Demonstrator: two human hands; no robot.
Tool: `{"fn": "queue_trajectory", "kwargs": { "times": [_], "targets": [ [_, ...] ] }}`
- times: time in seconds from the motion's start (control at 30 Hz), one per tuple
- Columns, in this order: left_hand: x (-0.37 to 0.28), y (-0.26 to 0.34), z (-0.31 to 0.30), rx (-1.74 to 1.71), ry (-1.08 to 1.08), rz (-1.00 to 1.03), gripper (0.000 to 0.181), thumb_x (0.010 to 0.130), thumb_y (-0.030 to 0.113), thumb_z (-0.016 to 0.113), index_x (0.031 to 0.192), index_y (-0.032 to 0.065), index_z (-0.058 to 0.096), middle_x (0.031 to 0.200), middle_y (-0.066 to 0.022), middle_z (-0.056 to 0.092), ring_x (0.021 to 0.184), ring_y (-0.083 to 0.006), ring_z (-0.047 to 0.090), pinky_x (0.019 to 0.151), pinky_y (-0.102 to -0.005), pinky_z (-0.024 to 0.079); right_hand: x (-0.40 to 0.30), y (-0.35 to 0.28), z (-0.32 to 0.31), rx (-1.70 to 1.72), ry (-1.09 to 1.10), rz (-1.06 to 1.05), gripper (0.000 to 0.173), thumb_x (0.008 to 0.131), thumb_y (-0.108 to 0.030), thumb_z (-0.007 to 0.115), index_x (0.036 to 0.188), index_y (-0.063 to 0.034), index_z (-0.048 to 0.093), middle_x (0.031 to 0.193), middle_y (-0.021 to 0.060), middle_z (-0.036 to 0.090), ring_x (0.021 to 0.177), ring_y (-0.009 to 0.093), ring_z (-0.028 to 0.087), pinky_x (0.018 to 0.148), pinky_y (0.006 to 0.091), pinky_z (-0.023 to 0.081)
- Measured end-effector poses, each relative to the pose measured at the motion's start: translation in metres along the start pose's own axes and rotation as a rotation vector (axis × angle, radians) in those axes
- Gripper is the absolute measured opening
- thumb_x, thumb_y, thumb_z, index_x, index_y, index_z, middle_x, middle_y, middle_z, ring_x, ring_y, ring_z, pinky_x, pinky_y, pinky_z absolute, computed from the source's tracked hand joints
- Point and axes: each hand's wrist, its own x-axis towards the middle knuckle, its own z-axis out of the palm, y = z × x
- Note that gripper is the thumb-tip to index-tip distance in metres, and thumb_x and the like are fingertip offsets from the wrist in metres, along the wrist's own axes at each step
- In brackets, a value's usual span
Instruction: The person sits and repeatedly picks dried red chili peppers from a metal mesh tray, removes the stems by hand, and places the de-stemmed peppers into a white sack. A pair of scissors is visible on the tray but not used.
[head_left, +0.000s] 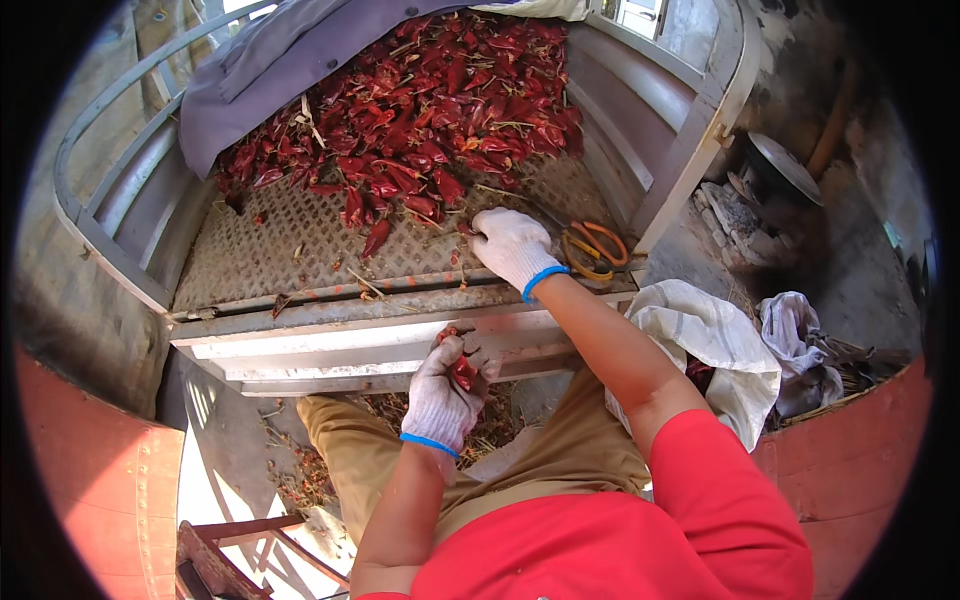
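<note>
Dried red chili peppers (450, 112) lie heaped on the rusty, textured metal bed (285, 240) of a small cart. My left hand (450, 382), in a white knit glove with a blue cuff and dirty fingertips, is closed around a red pepper (463, 373) below the cart's front edge. My right hand (514, 244), in a matching glove, is over the bed at the near side of the heap. Its fingertips are at a small dark red piece, and whether they grip it cannot be told. Scissors with orange and yellow handles (600, 251) lie just right of it.
A purple-grey cloth garment (262, 67) covers the heap's left part. Metal side rails (682, 150) enclose the bed. At right are a white woven sack (705, 345) and a lidded pot (784, 169). Stems and scraps (300, 472) litter the floor, with a wooden frame (225, 555) at lower left.
</note>
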Motion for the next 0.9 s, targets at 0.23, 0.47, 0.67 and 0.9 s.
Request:
{"fn": "queue_trajectory", "kwargs": {
  "times": [0.23, 0.47, 0.67, 0.9],
  "targets": [
    [0.003, 0.004, -0.006, -0.021, -0.112, 0.002, 0.026, 0.096, 0.014, 0.064, 0.121, 0.0071, 0.059, 0.106, -0.0061, 0.065, 0.092, -0.0216, 0.063, 0.077, -0.0414, 0.055, -0.064, 0.006, -0.028, 0.152, 0.222, -0.309, 0.019, 0.084, -0.025, 0.072, 0.098, -0.0125, 0.072, 0.096, 0.0106, 0.069, 0.088, 0.033, 0.069, 0.074, 0.0426, 0.056],
    [-0.006, -0.007, 0.027, 0.115, -0.063, 0.125, 0.030, 0.094, 0.005, 0.066, 0.123, 0.0097, 0.059, 0.116, -0.0049, 0.065, 0.103, -0.0201, 0.065, 0.087, -0.0393, 0.058, -0.123, -0.015, -0.033, -0.013, 0.087, -0.594, 0.012, 0.081, -0.020, 0.071, 0.090, -0.0129, 0.066, 0.085, 0.0072, 0.064, 0.079, 0.030, 0.068, 0.065, 0.0433, 0.054],
    [0.000, -0.006, 0.021, 0.047, -0.025, 0.263, 0.032, 0.091, -0.007, 0.058, 0.123, 0.0001, 0.057, 0.114, -0.0079, 0.064, 0.102, -0.0168, 0.064, 0.089, -0.0270, 0.053, -0.119, -0.023, -0.028, 0.128, 0.074, -0.673, 0.013, 0.081, -0.021, 0.072, 0.088, -0.0117, 0.066, 0.084, 0.0083, 0.064, 0.081, 0.031, 0.068, 0.067, 0.0433, 0.054],
    [-0.005, 0.003, 0.029, 0.233, -0.053, 0.317, 0.044, 0.084, -0.010, 0.051, 0.126, 0.0007, 0.056, 0.108, -0.0097, 0.062, 0.091, -0.0185, 0.061, 0.084, -0.0337, 0.055, -0.113, -0.018, -0.032, 0.527, 0.061, -0.594, 0.019, 0.080, -0.014, 0.078, 0.096, -0.0065, 0.071, 0.094, 0.0112, 0.072, 0.087, 0.031, 0.069, 0.074, 0.0394, 0.056]
  ]
}}
